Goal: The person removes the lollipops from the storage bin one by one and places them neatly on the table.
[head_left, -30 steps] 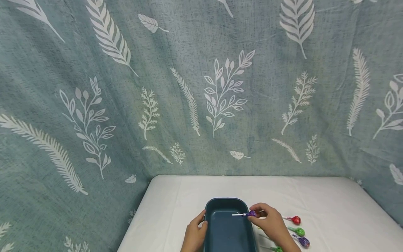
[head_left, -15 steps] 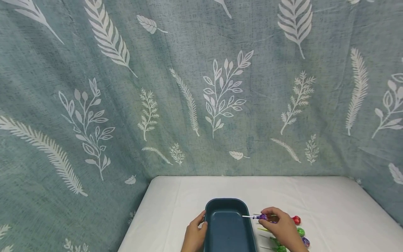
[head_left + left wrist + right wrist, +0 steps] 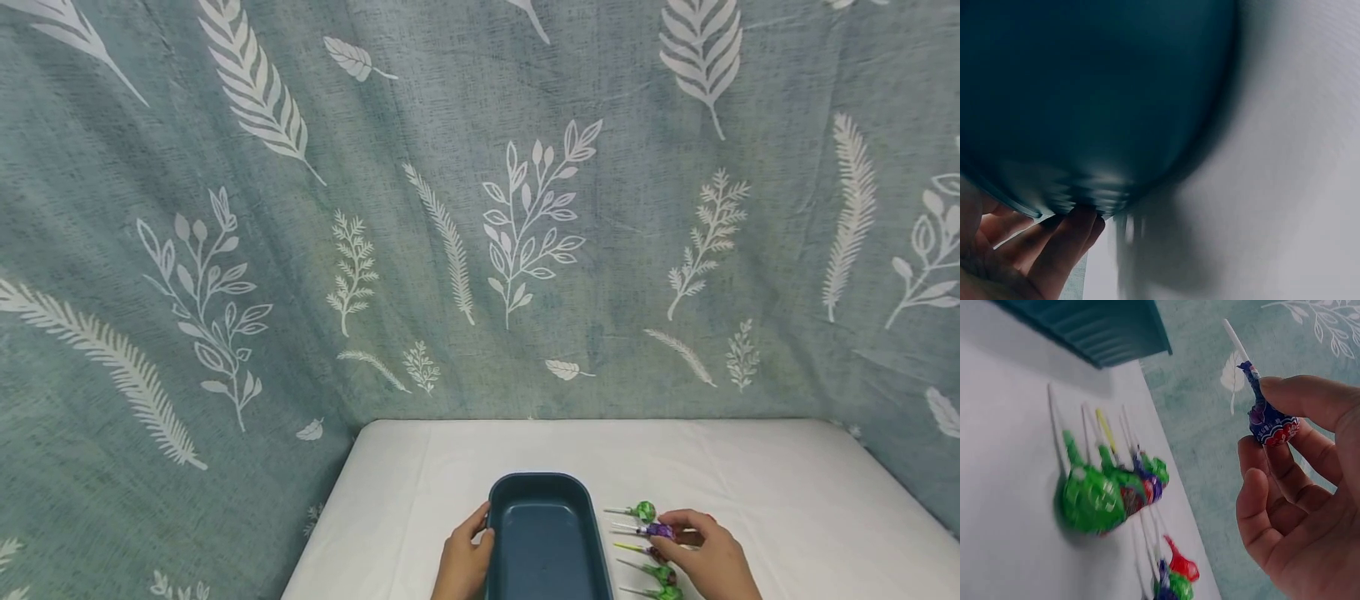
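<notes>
In the head view a dark blue rectangular tray (image 3: 546, 550) stands on the white table. My left hand (image 3: 467, 553) lies at its left side, fingers against the outside wall. The left wrist view shows those straight fingers (image 3: 1063, 250) touching the tray's ribbed wall (image 3: 1094, 190). My right hand (image 3: 708, 550) is right of the tray, pinching a purple-wrapped lollipop (image 3: 660, 531) by its head. In the right wrist view the held lollipop (image 3: 1269, 422) has its white stick tilted up, away from the palm. My thumb presses its wrapper, with fingertips on the far side.
Lollipops lie in a column beside the tray, including a green one (image 3: 645, 511) at the far end and another green one (image 3: 669, 592) nearer. The right wrist view shows a second cluster with a red lollipop (image 3: 1184, 565); my right hand mostly hides it in the head view.
My right hand has moved right with the purple lollipop, from over the tray's right edge to above the column of lollipops. The left hand and tray stay put.
</notes>
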`<state>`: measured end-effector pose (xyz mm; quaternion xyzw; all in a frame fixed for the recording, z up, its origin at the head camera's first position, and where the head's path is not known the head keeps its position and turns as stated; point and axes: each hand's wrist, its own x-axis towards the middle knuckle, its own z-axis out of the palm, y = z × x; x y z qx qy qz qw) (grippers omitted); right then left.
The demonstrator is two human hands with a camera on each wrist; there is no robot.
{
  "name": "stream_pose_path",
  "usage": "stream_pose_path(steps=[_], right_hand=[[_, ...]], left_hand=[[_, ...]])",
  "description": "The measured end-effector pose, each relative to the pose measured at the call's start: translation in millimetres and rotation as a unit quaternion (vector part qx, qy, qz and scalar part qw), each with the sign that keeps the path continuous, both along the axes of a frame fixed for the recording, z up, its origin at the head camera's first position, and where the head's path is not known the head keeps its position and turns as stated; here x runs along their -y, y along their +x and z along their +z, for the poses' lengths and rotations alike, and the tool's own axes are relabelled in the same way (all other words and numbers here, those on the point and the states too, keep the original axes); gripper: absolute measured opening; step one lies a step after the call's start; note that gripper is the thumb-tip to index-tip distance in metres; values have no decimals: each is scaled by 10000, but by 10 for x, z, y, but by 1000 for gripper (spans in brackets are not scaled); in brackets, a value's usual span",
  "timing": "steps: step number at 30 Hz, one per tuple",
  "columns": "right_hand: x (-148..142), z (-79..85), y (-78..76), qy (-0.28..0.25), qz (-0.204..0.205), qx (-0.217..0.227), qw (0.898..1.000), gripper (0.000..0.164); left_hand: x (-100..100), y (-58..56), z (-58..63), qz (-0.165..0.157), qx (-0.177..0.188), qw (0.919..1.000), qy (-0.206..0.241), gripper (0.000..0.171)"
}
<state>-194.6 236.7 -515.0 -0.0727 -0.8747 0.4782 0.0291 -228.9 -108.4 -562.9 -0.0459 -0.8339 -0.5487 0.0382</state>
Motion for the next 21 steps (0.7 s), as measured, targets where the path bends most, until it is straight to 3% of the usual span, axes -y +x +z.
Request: stream_pose_path(steps=[12,21], right_hand=[[-262,-236,59,-123,-171,362,9991,64],[-457,-360,80,67,-280,657,9974,60]], left_hand=[[27,-19,-30,20,131,9999,-4,46],[9,-14,-20,43,42,10000,12,45]])
